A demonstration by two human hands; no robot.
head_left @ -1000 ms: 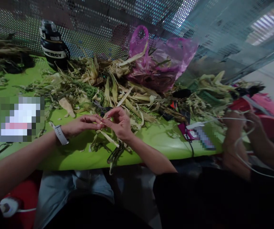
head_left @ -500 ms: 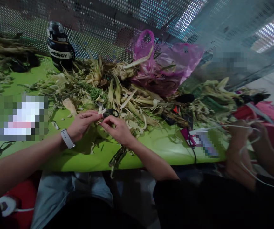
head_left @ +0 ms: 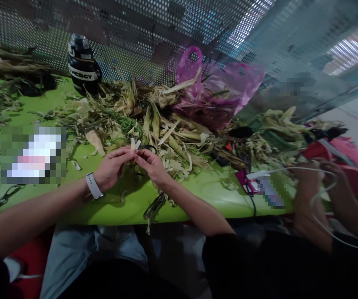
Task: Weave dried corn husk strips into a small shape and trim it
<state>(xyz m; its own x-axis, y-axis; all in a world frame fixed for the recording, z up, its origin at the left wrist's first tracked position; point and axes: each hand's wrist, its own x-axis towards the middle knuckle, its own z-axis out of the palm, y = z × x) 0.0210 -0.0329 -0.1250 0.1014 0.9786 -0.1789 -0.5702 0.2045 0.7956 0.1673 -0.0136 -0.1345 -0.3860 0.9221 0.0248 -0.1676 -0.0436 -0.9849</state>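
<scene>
One green tabletop [head_left: 119, 211], strewn with a broad heap of dry husks and leaves [head_left: 148, 122]. Behind the heap, a pink plastic bag [head_left: 219, 106]; farther left, a dark bottle [head_left: 84, 68]. In front of the heap, left hand [head_left: 115, 166] and right hand [head_left: 154, 167], fingertips meeting. Just beyond the right fingers, a black handle loop [head_left: 152, 148]. Between the hands, pinched by thumb and forefinger of each, a pale strip [head_left: 133, 144] with two ends upward in a V.
</scene>
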